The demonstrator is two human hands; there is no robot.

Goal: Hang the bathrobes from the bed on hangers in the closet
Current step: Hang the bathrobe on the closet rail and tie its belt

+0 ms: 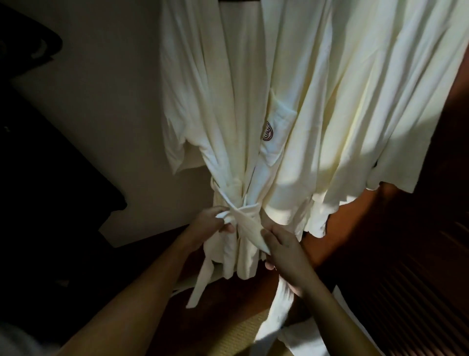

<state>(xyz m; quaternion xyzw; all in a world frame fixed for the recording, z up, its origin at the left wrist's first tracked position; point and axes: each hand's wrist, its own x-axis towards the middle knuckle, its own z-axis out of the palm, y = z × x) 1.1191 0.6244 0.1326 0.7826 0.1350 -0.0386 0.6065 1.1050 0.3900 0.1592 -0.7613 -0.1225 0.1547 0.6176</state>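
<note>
Two cream bathrobes hang side by side in the closet. The left bathrobe (228, 106) has a pocket with a dark red logo (267, 130) and hangs from a dark hanger (238, 0) at the top edge. Its belt (247, 216) is wrapped around the waist. My left hand (208, 223) pinches one belt end at the crossing. My right hand (284, 251) grips the other belt end, which trails down past my wrist. The right bathrobe (368, 101) hangs loose beside it; its hanger is out of view.
A pale wall (101, 114) lies behind the robes on the left. Dark furniture (38, 178) fills the left side. A reddish wooden slatted closet door (418, 254) stands at the right. A woven mat floor (241, 335) shows below.
</note>
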